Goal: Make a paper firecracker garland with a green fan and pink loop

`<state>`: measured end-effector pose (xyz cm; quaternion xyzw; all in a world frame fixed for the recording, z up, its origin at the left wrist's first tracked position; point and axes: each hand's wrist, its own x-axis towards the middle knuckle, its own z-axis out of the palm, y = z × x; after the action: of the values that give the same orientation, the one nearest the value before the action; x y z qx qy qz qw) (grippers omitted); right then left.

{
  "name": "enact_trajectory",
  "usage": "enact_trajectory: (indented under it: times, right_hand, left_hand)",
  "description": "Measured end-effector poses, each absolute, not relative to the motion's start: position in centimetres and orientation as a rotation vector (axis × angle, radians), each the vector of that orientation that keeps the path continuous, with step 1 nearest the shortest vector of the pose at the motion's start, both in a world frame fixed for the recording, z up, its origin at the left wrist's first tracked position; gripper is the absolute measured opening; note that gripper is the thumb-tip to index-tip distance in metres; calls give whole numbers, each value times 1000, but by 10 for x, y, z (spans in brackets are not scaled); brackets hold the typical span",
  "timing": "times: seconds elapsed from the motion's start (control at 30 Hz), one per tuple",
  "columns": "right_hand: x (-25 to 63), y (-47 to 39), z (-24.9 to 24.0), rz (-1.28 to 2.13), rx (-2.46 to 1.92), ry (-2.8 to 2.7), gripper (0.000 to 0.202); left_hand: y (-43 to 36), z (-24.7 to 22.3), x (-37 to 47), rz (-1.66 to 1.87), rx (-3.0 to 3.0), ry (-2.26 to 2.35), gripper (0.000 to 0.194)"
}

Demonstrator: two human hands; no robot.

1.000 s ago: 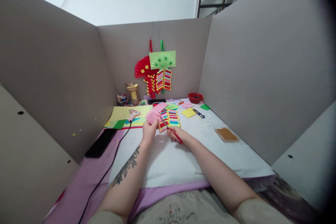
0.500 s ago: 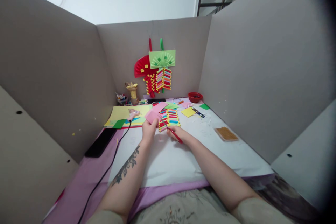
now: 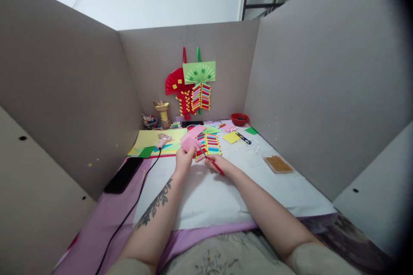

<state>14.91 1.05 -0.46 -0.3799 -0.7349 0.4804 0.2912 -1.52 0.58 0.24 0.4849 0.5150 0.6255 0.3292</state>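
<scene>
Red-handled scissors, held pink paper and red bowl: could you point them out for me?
Red-handled scissors [image 3: 218, 168]: head view, on the red handle.
Held pink paper [image 3: 188, 142]: head view, on its lower part.
Red bowl [image 3: 240, 123]: head view, on its front wall.

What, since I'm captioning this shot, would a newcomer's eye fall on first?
Most likely the red fan and green fan hanging on the grey back wall, with colourful paper rolls below them. Next, in the middle over the table, the left hand holds pink paper and the right hand holds red-handled scissors.
</scene>
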Motion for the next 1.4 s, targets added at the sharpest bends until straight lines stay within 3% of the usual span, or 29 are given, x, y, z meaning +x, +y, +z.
enact_trajectory:
  times: [1.4]
  right_hand:
    - [147, 0, 9, 1340, -1018, -1900, 33]
  left_hand:
    - [8, -1, -18, 1669, 1297, 1304, 24]
